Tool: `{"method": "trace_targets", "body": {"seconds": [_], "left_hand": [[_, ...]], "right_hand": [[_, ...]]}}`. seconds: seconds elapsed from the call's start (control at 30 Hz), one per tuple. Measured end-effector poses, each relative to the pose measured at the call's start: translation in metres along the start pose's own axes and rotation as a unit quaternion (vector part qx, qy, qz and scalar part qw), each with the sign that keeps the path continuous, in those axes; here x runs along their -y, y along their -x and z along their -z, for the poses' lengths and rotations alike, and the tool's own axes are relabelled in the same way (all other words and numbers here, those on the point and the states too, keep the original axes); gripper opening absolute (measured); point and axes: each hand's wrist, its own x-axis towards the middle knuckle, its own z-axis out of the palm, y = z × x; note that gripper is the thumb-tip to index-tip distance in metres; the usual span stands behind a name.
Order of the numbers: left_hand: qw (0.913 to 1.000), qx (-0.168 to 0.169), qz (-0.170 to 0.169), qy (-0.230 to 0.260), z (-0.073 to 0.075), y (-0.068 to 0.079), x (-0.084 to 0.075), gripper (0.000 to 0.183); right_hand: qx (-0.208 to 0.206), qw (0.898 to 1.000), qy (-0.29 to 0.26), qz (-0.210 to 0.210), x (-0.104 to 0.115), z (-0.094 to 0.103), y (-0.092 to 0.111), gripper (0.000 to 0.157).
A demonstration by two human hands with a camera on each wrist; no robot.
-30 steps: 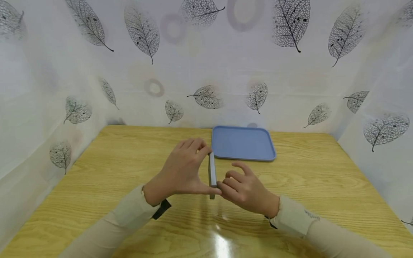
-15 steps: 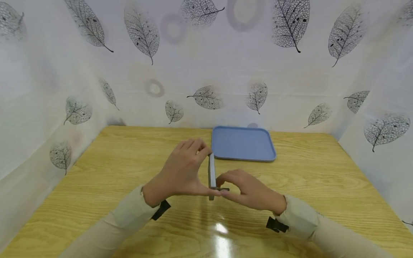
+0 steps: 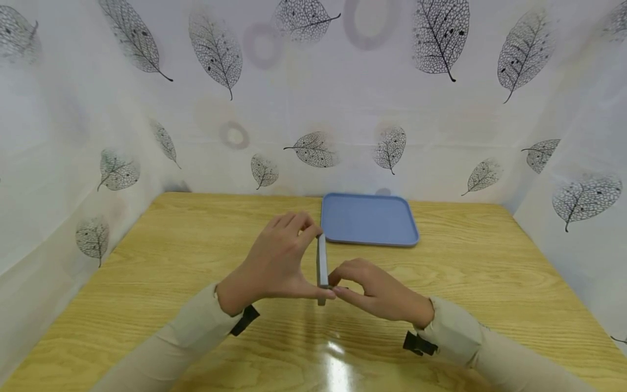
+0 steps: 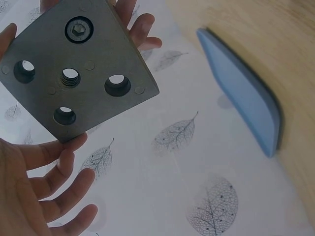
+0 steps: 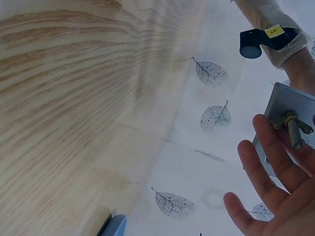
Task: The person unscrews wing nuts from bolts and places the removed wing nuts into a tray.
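Observation:
Between the thumb and fingertips of my left hand [image 3: 274,261], a square grey metal plate [image 4: 93,59] is gripped on edge above the table. Several round holes pierce it, and a hex-socket bolt [image 4: 78,30] sits in the one near a corner. On the plate's other face, the bolt's threaded end sticks out through a brass-coloured wing nut [image 5: 290,120]. My right hand [image 3: 379,291] has its thumb and index finger at this wing nut, close by the left thumb tip. In the right wrist view its other fingers are spread beside the plate.
A blue tray [image 3: 369,218] lies at the back of the wood-grain table [image 3: 210,218], right of centre. Behind and at both sides hangs a white leaf-print curtain [image 3: 313,87]. Dark camera mounts [image 3: 420,343] are strapped at the wrists.
My right hand has gone from curled fingers with a raised index to thumb and index reaching round the wing nut. The left hand keeps its hold on the plate, almost still.

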Motion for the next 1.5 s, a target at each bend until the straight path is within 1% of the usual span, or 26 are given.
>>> {"method": "trace_targets", "body": {"seconds": [0.13,0.23,0.4,0.5,0.6,0.87,0.97,1.07,1.13,1.23,1.37,1.5], "left_hand": [[1.0000,-0.004,0.000,0.000,-0.0001,-0.0001,-0.0001,0.090],[1.0000,-0.003,0.002,0.000,-0.0001,0.0000,0.0000,0.091],[0.9999,0.006,0.008,-0.002,-0.0003,0.0009,0.0004,0.090],[0.9999,0.008,0.005,-0.009,-0.0008,0.0014,0.0009,0.090],[0.9998,0.007,0.000,-0.017,-0.0011,0.0019,0.0013,0.090],[1.0000,0.004,0.000,-0.009,0.0000,0.0018,0.0001,0.093],[0.9999,0.003,0.001,-0.010,0.0007,0.0017,-0.0005,0.094],[0.9999,0.001,0.000,-0.016,0.0011,0.0019,-0.0007,0.093],[0.9998,0.001,-0.001,-0.022,0.0017,0.0020,-0.0007,0.093],[0.9996,0.002,-0.003,-0.028,0.0023,0.0019,-0.0006,0.092],[0.9996,0.005,0.000,-0.029,0.0030,0.0021,-0.0008,0.095],[0.9996,0.011,0.008,-0.026,0.0034,0.0030,-0.0011,0.097]], "right_hand": [[-0.004,1.000,0.002,0.011,-0.0014,-0.0001,-0.0003,0.013],[0.002,1.000,0.001,0.008,-0.0016,0.0001,-0.0007,0.014],[0.025,0.999,-0.007,-0.024,-0.0006,0.0006,-0.0011,0.018],[0.033,0.998,-0.011,-0.047,0.0001,0.0013,-0.0013,0.020],[0.035,0.997,-0.018,-0.059,-0.0003,0.0013,-0.0021,0.022],[0.055,0.996,-0.066,-0.031,-0.0049,-0.0015,-0.0064,0.035],[0.062,0.995,-0.067,-0.041,-0.0038,-0.0016,-0.0066,0.033],[0.063,0.994,-0.068,-0.054,-0.0019,-0.0013,-0.0074,0.025],[0.059,0.995,-0.057,-0.056,-0.0006,-0.0009,-0.0078,0.017],[0.045,0.998,-0.016,-0.046,0.0007,-0.0012,-0.0081,0.009],[0.009,0.998,0.059,-0.032,0.0028,-0.0036,-0.0068,0.015],[-0.032,0.993,0.117,-0.003,0.0047,-0.0055,-0.0058,0.022]]}}
